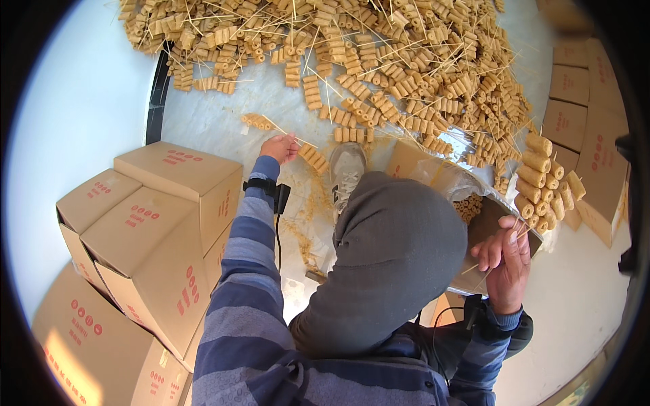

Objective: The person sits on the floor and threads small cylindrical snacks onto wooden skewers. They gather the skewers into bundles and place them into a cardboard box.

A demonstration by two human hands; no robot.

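Note:
My left hand (279,148) is over the floor with its fingers pinched at a thin wooden stick. Close to it lie two skewers of brown ridged rolls: one skewer (313,159) by the fingertips, another skewer (256,122) just beyond the hand. Which of these the pinched stick belongs to is hard to make out. At the right, my right hand (504,260) is closed around the sticks of a bunch of roll skewers (542,181), rolls pointing up and away. That bunch is above the edge of an open carton (493,233) with a plastic liner and more rolls inside.
A big heap of roll skewers (352,54) spreads across the floor ahead. Closed cardboard boxes (156,223) are stacked at the left, and more boxes (572,108) stand at the far right. My shoe (348,169) is between the hands, with crumbs (301,237) beside it.

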